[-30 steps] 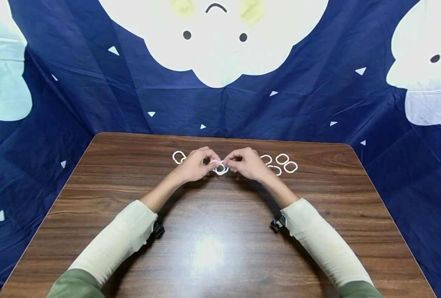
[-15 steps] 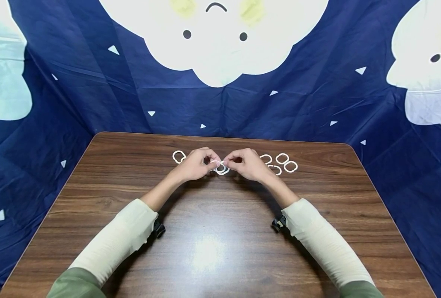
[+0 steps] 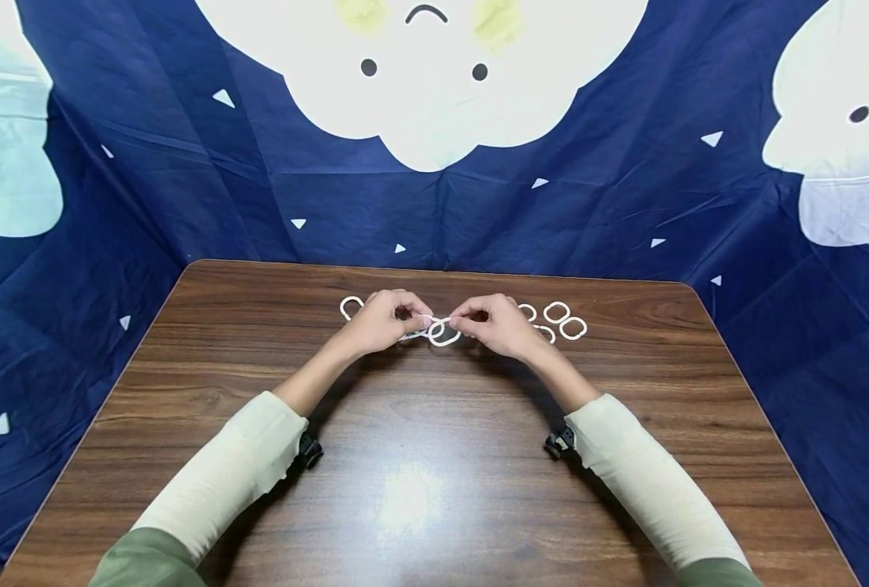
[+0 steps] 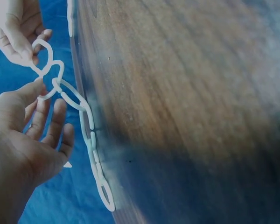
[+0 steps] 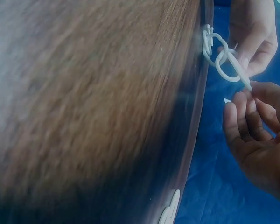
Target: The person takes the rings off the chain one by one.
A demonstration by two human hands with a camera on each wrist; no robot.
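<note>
In the head view my left hand (image 3: 377, 326) and right hand (image 3: 500, 326) meet near the table's far edge. Between thumb and finger, my right hand pinches a white oval plastic link (image 3: 445, 344), which looks hooked through another link. My left hand pinches that other white link (image 4: 61, 70). From it hangs a short chain of joined links (image 4: 91, 121), trailing down onto the table in the left wrist view. Across the right wrist view, the right fingertips (image 5: 249, 88) hold the end of their link. The exact joint between the two held links is partly hidden.
Several loose white links (image 3: 572, 328) lie on the wooden table (image 3: 405, 424) just right of my right hand. Another white link (image 3: 350, 307) shows left of my left hand, partly covered. A blue cloud-print cloth (image 3: 434, 212) hangs behind the table.
My right hand has moved slightly to the right, drawing its link away from the left hand. The two held links now spread apart more. My left hand stays nearly still.
</note>
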